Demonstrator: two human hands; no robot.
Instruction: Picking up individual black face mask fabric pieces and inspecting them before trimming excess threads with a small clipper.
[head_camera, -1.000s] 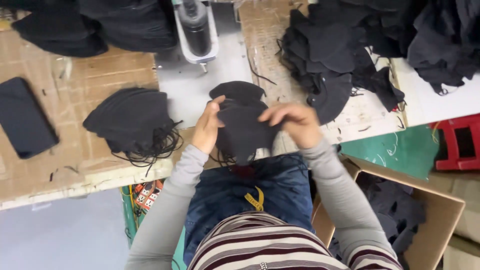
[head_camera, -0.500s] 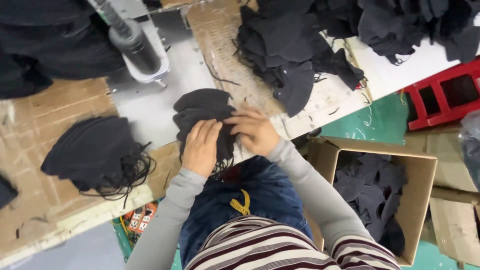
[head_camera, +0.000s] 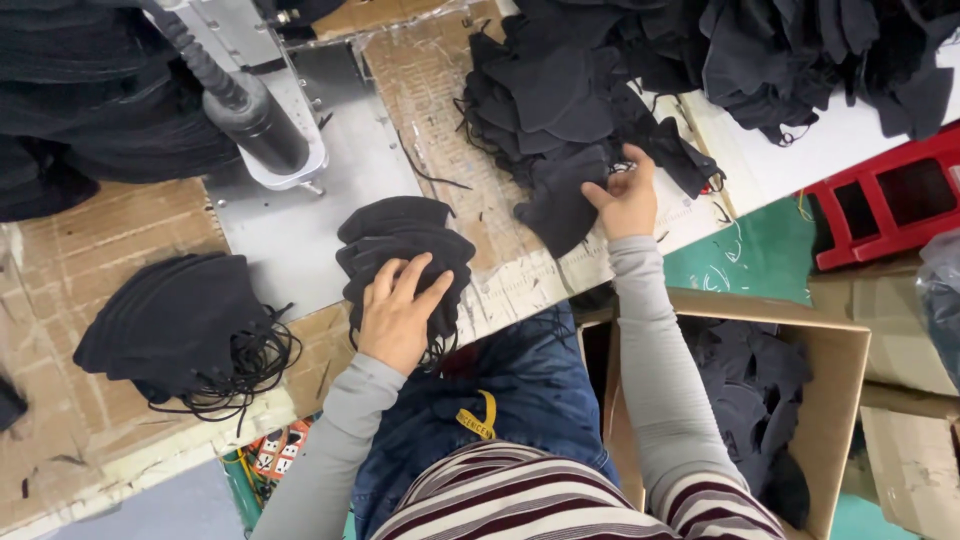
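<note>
1. Hands work apart on the worktop (head_camera: 300, 240): the left hand (head_camera: 398, 318) lies flat, fingers spread, on a small stack of black masks (head_camera: 400, 245) near the front edge, pressing on it rather than pinching.
2. The right hand (head_camera: 625, 198) reaches further out to the right, its grip pinched with thumb and fingers on a single black mask (head_camera: 560, 205) at the near edge of a loose heap of black masks (head_camera: 560, 85).
3. That heap spreads over the far right part of the worktop, with thin black ear loops trailing out of it.
4. A second, fanned stack of masks (head_camera: 170, 320) lies well to the left of the left hand, its black cords (head_camera: 250, 365) tangled at its right side.
5. A grey machine head (head_camera: 250, 90) with a dark cylinder stands beyond the small stack, over a bare metal plate.
6. More dark fabric (head_camera: 90, 120) is piled at the far left.
7. An open cardboard box (head_camera: 840, 400) sits below the worktop to the person's right, holding more black pieces.
8. A red plastic stool (head_camera: 890, 205) stands on the green floor (head_camera: 760, 260) beside the box.
9. Both arms wear grey sleeves (head_camera: 650, 370).
</note>
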